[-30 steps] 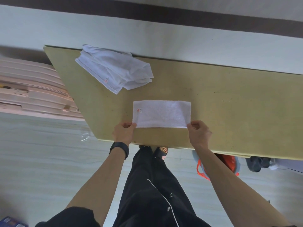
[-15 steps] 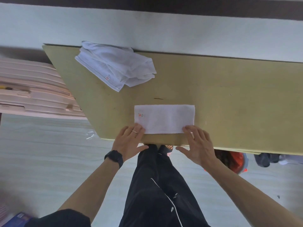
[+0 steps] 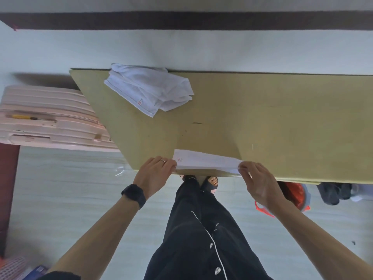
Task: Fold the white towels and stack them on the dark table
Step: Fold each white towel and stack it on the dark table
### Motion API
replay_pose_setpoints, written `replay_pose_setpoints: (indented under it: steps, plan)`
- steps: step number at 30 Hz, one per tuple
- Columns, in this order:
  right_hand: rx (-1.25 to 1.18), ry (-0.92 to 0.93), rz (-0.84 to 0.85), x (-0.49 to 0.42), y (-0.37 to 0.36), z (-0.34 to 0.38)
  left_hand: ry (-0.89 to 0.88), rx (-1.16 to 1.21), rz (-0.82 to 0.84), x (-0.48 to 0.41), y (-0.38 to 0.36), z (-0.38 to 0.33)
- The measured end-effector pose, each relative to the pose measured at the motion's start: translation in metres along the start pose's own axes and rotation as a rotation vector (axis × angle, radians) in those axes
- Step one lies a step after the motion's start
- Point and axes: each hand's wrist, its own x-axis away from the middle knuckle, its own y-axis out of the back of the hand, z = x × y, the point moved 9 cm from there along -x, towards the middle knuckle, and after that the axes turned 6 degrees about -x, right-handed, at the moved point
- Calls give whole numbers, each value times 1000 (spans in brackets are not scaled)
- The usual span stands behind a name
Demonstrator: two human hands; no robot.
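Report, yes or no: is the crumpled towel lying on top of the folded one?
No, the crumpled towel lies near the table's far left corner, apart from the folded towel at the near edge.

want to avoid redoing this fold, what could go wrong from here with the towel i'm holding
1. The folded towel is held only at its ends by the left hand and right hand, so its middle may sag and the layers could slip open.
2. It is at the near edge of the table; a lost pinch might drop it to the floor.
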Motion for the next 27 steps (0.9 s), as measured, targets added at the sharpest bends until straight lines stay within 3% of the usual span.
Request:
replay_pose_setpoints:
  steps: [3,9,15,22,27]
  plan:
    - [-155,-90,-52,-14,26,3,114,168,15,-11,22,14]
    - [-294,-414,112,-77,15,-32,463,556,354,-70,-2,60]
    - [-142,-433,89,-144,-10,-69,513,422,513,-139,-48,76]
    - [-39,-291,-102,-171,-2,-75,431,228,304,-168,-57,86]
    - [34,-366,-244,-155,3,-68,249,-60,75,-162,-40,45]
